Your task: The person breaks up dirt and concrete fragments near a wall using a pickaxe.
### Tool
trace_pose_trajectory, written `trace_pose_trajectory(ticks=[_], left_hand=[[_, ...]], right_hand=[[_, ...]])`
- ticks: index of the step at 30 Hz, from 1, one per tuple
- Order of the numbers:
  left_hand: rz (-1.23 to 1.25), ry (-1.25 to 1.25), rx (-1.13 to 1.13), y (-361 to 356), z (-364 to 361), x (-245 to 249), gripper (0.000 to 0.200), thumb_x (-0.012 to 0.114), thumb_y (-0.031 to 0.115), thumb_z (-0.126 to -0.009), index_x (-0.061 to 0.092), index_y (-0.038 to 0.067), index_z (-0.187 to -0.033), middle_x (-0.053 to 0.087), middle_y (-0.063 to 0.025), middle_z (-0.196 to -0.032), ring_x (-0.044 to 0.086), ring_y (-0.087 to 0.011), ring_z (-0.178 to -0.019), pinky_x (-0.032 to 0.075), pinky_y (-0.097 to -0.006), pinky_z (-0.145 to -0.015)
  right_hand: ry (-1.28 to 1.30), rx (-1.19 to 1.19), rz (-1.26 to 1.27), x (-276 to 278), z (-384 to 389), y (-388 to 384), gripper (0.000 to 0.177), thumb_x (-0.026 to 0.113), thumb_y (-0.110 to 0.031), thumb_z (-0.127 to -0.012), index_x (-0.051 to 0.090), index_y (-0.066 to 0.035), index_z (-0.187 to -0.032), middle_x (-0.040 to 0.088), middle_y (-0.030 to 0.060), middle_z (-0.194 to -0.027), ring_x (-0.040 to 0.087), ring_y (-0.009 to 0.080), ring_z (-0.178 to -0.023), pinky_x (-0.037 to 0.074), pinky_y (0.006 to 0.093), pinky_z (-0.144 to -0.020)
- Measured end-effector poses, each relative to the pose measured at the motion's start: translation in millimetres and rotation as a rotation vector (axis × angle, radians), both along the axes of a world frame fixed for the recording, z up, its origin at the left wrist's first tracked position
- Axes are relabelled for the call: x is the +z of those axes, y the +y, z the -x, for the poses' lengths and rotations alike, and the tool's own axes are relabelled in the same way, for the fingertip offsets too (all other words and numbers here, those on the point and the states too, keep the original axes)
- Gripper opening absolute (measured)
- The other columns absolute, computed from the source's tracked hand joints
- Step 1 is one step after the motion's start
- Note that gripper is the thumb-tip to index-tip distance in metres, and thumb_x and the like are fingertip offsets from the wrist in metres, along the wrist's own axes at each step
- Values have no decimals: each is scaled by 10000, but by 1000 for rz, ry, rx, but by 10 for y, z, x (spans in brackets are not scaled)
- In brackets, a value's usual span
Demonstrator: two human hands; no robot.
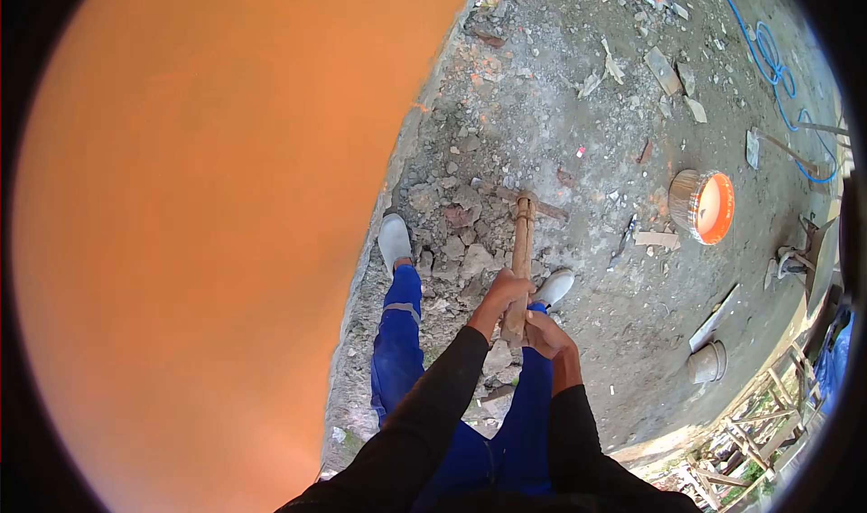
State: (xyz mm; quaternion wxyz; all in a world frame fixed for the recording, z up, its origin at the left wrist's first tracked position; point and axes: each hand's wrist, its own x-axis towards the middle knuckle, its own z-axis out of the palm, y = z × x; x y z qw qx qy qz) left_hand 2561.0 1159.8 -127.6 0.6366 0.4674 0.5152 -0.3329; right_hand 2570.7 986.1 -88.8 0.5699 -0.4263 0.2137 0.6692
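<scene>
A pickaxe with a wooden handle [521, 251] points away from me, its metal head [547, 209] low over broken rubble [456, 233]. My left hand [508, 289] is wrapped round the handle. Nearer to me, my right hand [547, 334] grips the same handle close to its thick end. Whether the metal head touches the rubble I cannot tell. My feet in pale shoes stand on either side of the broken ground, the left shoe [395, 240] beside the orange wall and the right shoe [554, 287] right of the handle.
An orange wall [217, 206] fills the left side. On the right are a bucket with orange inside [702, 206], a grey bucket [707, 363], a blue hose [769, 61] and a hoe-like tool [752, 149]. Wooden pieces [664, 70] lie on the ground; timber [745, 432] lies lower right.
</scene>
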Motion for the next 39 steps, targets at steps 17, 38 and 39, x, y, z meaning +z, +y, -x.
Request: trace_pose_trajectory(ticks=[17,38,39], left_hand=[[156,-57,-337,1812,960,2762,798,748,103,-834,302,-13,-1485,663,-203,-1027,729,-251,-747,591,-395,-665],[-889,-1171,-184,951,-4713,2007,322,809,185,-671,629,44,-898,711,-204,-805,704,-416,-780,546,-521,-720],[-960,-1182,-148,1111,-4931,2071,292,809,207,-668,680,44,-873,719,-212,-806,713,-407,-791,557,-505,-738]], right_hand=[[538,-719,152,-461,205,2115,100,666,-106,-884,578,-66,-911,596,50,-713,586,192,-604,567,375,-615],[-1572,-692,162,2504,-5752,1646,296,668,-81,-952,589,125,-1150,682,179,-1045,692,251,-937,575,368,-944],[-1600,-713,141,2344,-5727,1885,249,679,-64,-941,601,123,-1085,686,179,-984,696,254,-875,597,378,-876]])
